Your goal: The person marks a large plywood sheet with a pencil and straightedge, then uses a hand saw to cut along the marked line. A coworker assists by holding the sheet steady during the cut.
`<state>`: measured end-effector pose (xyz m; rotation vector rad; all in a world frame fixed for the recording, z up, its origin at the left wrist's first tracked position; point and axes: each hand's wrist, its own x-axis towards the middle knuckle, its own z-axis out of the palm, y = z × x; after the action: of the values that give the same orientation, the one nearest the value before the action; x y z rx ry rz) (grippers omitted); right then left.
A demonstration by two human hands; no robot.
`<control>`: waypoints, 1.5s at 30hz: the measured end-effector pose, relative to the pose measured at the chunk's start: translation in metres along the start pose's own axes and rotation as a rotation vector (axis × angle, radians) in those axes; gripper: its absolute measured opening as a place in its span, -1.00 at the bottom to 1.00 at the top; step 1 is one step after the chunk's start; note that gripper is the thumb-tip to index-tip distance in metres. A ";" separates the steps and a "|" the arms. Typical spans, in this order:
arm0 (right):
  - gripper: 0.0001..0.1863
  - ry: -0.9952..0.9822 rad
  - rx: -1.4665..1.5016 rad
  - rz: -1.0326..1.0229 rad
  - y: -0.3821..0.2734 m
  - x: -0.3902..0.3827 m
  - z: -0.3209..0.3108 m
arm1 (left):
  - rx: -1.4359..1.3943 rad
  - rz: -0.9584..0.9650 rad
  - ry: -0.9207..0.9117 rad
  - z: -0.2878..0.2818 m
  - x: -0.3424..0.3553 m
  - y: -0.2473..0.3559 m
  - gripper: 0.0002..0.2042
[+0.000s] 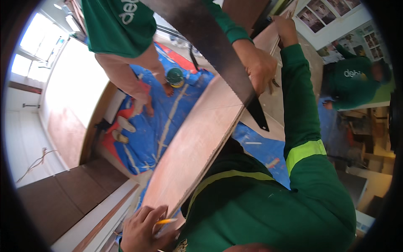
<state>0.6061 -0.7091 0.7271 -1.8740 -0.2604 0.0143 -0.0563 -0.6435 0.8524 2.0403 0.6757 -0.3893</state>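
Left hand (142, 227) low in the view, grip closed around a yellow pencil (166, 221), knuckles resting on the near end of a long plywood board (197, 138). Right hand (285, 29) far up, arm stretched along the board's right edge, touching its far end; whether those fingers clench or lie loose cannot be told. Board running diagonally from lower left to upper right, above a blue tarpaulin (155, 126) spread on the floor. Across the board, a co-worker's hand (256, 63) and a dark handsaw blade (218, 54), teeth against the right edge. Sandals (121, 130) and a green roll (174, 77) lying on the tarpaulin. Another green-shirted person (352, 84) at right.
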 end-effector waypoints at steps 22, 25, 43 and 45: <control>0.43 -1.117 0.650 -0.339 -0.045 -0.175 -0.153 | 0.671 0.168 1.118 0.106 0.171 0.113 -0.77; 0.58 -1.161 0.821 -0.580 -0.064 -0.199 -0.128 | 0.702 0.183 1.132 0.108 0.170 0.115 -0.78; 0.66 -1.262 0.869 -0.657 -0.079 -0.267 -0.117 | 0.733 0.269 1.111 0.105 0.163 0.102 -0.79; 0.61 -1.279 0.831 -0.712 -0.081 -0.255 -0.114 | 0.713 0.288 1.065 0.102 0.154 0.102 -0.79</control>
<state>0.3590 -0.8398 0.8084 -0.6458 -1.5082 0.7257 0.1272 -0.7256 0.7886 2.9501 0.9004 0.8166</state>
